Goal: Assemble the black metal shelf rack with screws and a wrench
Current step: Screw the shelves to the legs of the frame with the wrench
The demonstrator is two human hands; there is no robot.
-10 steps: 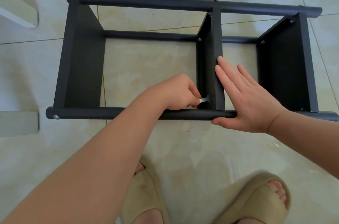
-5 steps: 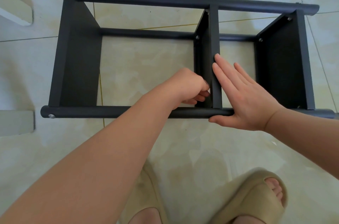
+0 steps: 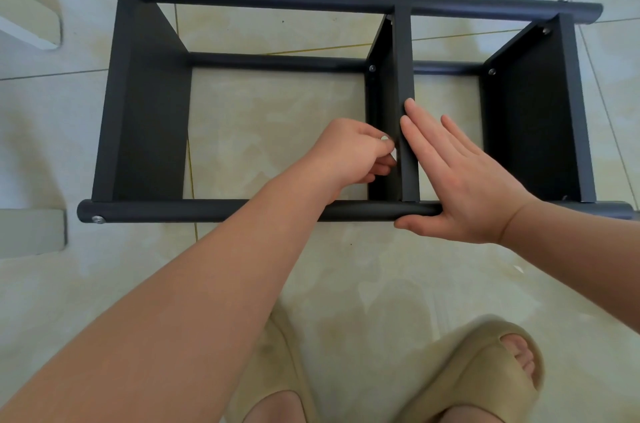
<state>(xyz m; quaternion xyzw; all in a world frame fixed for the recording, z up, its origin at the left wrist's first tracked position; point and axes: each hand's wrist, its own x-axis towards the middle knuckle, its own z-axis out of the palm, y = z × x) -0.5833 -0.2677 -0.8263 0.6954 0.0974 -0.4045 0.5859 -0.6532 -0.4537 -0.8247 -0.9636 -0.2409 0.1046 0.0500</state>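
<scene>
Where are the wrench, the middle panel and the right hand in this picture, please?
wrench (image 3: 384, 138): head view, on its visible silver end.
middle panel (image 3: 403, 51): head view, on its upward-facing edge.
right hand (image 3: 460, 187): head view, on the back of the hand.

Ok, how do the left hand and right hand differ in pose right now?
The left hand has curled fingers pinching a small silver tool; the right hand is flat, fingers straight, holding nothing. The left hand sits left of the middle panel; the right hand lies to its right, thumb on the near side of the front tube. Both are at the panel's near end.
</scene>
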